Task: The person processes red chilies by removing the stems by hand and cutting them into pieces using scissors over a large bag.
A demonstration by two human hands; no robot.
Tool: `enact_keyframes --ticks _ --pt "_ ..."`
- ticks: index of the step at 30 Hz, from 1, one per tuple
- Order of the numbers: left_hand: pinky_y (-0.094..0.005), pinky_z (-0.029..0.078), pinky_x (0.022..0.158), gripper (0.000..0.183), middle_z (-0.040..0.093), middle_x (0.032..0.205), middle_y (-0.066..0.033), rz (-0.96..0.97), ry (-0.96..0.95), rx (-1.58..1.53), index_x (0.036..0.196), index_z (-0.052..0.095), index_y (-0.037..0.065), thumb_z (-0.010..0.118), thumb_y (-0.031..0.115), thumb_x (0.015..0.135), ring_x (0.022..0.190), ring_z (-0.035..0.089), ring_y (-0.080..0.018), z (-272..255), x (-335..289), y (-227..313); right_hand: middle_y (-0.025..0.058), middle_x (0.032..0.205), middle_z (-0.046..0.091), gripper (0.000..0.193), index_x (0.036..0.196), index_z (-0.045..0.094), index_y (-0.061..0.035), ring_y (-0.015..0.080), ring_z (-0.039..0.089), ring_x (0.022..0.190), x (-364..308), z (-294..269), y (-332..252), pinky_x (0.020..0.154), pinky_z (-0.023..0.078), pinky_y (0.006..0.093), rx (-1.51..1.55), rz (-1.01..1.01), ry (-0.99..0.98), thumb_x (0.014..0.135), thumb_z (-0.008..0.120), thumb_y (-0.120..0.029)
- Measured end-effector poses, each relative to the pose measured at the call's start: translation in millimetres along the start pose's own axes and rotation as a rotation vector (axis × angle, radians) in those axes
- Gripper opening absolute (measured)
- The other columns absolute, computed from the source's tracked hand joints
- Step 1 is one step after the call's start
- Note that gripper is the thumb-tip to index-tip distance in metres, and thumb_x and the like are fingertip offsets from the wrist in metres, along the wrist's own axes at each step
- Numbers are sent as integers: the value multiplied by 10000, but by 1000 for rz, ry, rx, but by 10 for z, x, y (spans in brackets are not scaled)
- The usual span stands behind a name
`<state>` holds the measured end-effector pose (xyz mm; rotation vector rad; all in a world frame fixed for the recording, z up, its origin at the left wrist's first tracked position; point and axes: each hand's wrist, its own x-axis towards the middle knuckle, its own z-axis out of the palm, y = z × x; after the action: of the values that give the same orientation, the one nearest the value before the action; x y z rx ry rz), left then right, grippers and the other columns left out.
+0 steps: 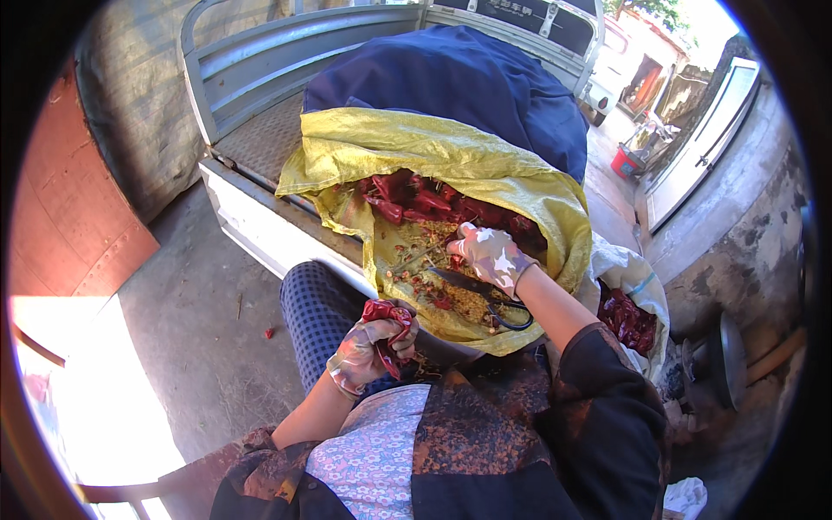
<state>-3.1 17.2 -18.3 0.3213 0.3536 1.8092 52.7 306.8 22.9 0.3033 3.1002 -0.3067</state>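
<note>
My left hand (364, 354), in a patterned glove, is closed around several wrinkled dried red chili peppers (387, 322) above my lap. My gloved right hand (492, 257) reaches into the mouth of a yellow woven sack (555, 208), fingers bent together on a red chili pepper (454, 261) that they partly cover. Just below that hand, black scissors (510, 317) lie on pale seeds and stem bits (416, 297). Behind my fingers, more red chili peppers (416, 195) fill the sack's opening.
A dark blue cloth (451, 78) covers the load on the grey cart bed (264, 139). To the right stands a white sack (646, 290) holding dark red peppers (626, 321), beside a dark metal pot (726, 360). A red bucket (624, 163) is farther back near the wall.
</note>
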Motion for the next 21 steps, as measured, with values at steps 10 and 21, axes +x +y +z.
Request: enact_keyframes --ticks 10,21 --pt "-266 395 577 386 524 759 -57 54 65 36 1145 519 18 605 78 773 608 467 -130 0 40 9 50 716 569 145 921 605 -33 131 528 607 -396 -423 -373 552 421 263 814 67 2 800 598 -112" --pt "-248 419 579 356 568 804 -41 22 155 84 1138 550 18 632 26 792 626 483 -115 165 -13 49 139 771 621 202 907 611 -81 345 610 701 -715 -466 -1359 594 498 391 67 -306 241 710 644 -114"
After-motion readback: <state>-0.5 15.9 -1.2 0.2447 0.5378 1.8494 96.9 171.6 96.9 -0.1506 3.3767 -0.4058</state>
